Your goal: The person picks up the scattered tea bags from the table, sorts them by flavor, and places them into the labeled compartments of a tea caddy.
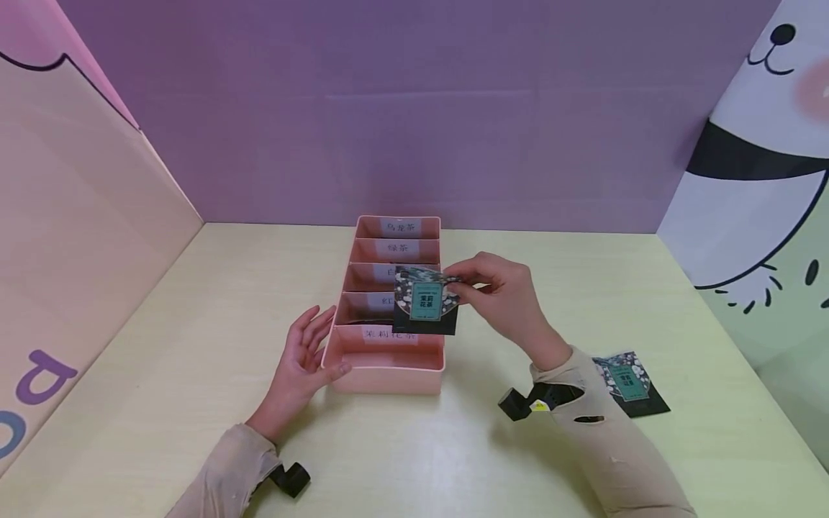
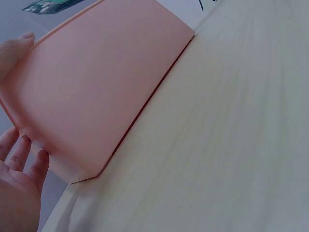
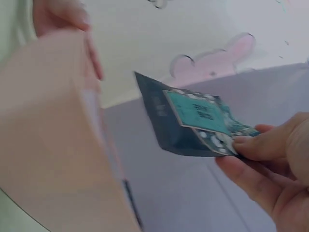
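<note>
My right hand pinches one edge of a tea sachet between thumb and fingers. The sachet is black with a floral print and a teal label, and hangs above the middle of a long pink box, clear of its walls. My left hand touches the box's near left corner, fingers spread along the side and the thumb at the front rim. The left wrist view shows those fingers resting against the pink wall. The box has several compartments with labels in Chinese characters; the sachet hides parts of two labels.
A second sachet of the same print lies on the pale table, partly behind the right sleeve. A dark edge shows in the compartment behind the nearest one. A purple wall rises behind the table, with printed panels at both sides.
</note>
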`<state>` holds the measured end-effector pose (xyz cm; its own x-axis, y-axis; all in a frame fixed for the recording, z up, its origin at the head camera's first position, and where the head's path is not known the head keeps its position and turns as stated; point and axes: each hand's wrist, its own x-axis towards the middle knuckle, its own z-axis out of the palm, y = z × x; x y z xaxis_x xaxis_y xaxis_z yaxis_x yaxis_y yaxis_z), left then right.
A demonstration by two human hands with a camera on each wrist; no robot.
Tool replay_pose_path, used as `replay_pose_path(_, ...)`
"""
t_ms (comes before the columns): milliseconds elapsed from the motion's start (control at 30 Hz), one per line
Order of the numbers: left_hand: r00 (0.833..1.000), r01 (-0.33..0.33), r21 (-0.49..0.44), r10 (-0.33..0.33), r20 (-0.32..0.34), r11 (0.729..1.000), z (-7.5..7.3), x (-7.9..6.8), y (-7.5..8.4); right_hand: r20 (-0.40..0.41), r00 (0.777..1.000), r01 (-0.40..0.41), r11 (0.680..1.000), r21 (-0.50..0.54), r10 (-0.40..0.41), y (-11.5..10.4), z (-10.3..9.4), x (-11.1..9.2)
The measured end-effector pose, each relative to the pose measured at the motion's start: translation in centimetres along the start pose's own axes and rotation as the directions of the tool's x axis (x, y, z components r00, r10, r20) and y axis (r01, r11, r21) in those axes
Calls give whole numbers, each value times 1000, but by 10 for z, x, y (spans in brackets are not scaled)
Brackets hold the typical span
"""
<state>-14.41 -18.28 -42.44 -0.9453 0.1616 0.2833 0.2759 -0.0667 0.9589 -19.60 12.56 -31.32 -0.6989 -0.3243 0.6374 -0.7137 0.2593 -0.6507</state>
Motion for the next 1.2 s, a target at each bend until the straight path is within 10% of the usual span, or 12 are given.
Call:
replay_pose_path(467, 1000, 19, 6, -19, 1, 1000, 0, -1, 3, 94, 991, 84, 993, 80, -92, 5, 42, -22)
replay_pose_path(1200, 1000, -1, -9, 1, 9, 1000, 1, 0, 2, 219, 938, 272, 962, 22, -270, 30, 41, -58)
